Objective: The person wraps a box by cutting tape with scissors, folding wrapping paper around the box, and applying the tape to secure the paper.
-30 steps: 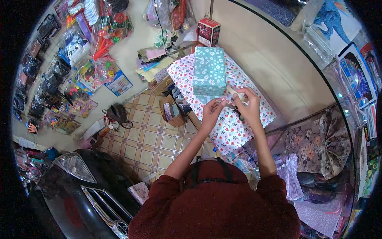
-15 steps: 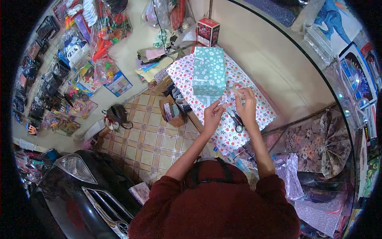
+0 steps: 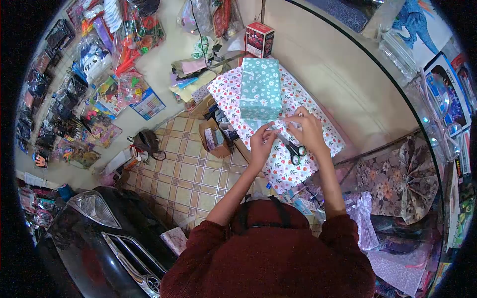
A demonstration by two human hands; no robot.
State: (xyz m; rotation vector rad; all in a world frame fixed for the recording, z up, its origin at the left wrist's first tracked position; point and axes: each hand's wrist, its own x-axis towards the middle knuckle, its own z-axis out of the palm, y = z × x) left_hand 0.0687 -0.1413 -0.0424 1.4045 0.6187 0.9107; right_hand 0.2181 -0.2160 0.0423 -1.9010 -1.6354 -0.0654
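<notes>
A box in teal daisy-print paper (image 3: 261, 88) stands on a sheet of white floral paper (image 3: 290, 171). Just in front of the box, my left hand (image 3: 263, 144) is closed, thumb and fingertips together near the box's lower edge; what it pinches is too small to make out. To the right, my right hand (image 3: 307, 130) has its fingers bent and closed around something I cannot make out. Black-handled scissors (image 3: 296, 153) lie on the floral paper between my hands, blades toward the box.
A red box (image 3: 259, 39) stands behind the wrapped box. An open cardboard box (image 3: 214, 140) is on the left, above the tiled floor (image 3: 174, 169). Folded cloths (image 3: 191, 79) lie at the back left. A black ride-on car (image 3: 94, 248) is at lower left.
My left hand has shifted slightly left. My right hand has moved around beside the box, and the scissors now lie uncovered on the paper, where they were partly hidden under my right hand.
</notes>
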